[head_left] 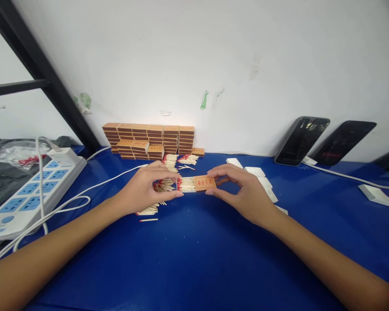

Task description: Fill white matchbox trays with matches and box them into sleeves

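Note:
My left hand (154,185) pinches the left end of a white matchbox tray (190,190) between thumb and fingers. Red-tipped matches (187,184) fill the tray, heads toward the left. The tray's right part sits inside an orange printed matchbox sleeve (205,183), its left part sticking out. My right hand (243,190) grips the sleeve at its right end, thumb in front and fingers behind. Loose matches (149,210) lie in piles under and beside my left hand, partly hidden by it. A single match (148,220) rests in front of them.
Stacked matchboxes (149,136) stand against the white wall. More match piles (170,162) lie before them. White trays (257,172) are right of my right hand. Two phones (303,140) lean on the wall. A power strip (32,190) and white cables (84,198) occupy the left.

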Demonstrator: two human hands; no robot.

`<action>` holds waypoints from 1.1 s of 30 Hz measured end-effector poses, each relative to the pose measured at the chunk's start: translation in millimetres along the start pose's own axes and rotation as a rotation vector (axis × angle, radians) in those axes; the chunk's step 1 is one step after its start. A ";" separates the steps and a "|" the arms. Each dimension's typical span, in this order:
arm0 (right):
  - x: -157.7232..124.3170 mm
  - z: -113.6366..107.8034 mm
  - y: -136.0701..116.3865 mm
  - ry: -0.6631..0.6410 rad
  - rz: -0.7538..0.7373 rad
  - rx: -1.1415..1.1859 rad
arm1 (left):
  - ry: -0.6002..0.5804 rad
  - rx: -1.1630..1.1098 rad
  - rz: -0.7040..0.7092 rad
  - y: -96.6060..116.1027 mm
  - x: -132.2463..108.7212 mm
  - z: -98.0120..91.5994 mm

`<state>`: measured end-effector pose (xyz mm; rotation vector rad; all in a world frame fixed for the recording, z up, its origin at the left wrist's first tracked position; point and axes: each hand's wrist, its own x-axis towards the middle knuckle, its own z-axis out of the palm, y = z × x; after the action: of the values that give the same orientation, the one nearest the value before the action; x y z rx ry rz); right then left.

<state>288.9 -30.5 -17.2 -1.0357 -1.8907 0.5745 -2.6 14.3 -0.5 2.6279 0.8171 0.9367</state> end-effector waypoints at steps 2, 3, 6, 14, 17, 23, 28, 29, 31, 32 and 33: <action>-0.1 0.4 -0.3 0.005 -0.010 0.019 | 0.000 -0.012 -0.029 0.1 -0.4 0.2; -0.1 0.5 -0.8 0.009 -0.019 0.029 | 0.005 -0.019 -0.046 0.1 -0.7 0.3; -0.2 0.7 -3.2 0.029 -0.029 0.054 | 0.022 -0.039 -0.087 -0.3 -1.1 0.8; -1.0 4.4 -7.2 0.055 0.019 0.160 | 0.047 -0.121 -0.157 1.3 -0.1 -2.1; -0.5 5.3 -5.5 0.047 0.058 0.206 | 0.041 -0.148 -0.178 1.5 -0.2 -2.1; -2.2 9.4 -4.4 0.034 0.051 0.200 | 0.045 -0.137 -0.143 5.5 -0.2 0.4; -8.2 16.3 -19.7 -0.012 0.021 0.205 | 0.030 -0.154 -0.026 12.0 -2.0 3.3; -9.5 17.6 -23.8 -0.025 0.023 0.218 | 0.036 -0.153 0.008 13.1 -2.5 3.9; -11.8 19.4 -31.9 -0.064 0.030 0.241 | 0.037 -0.152 0.079 15.7 -3.1 4.6; -12.8 19.9 -35.6 -0.087 0.032 0.245 | 0.031 -0.154 0.108 17.1 -3.2 4.6; -13.6 20.0 -39.0 -0.108 0.032 0.244 | 0.022 -0.156 0.126 18.6 -3.2 4.4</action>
<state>258.4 -62.9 -5.8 -0.8915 -1.8447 0.8715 6.1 -2.8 1.8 2.5609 0.5639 1.0193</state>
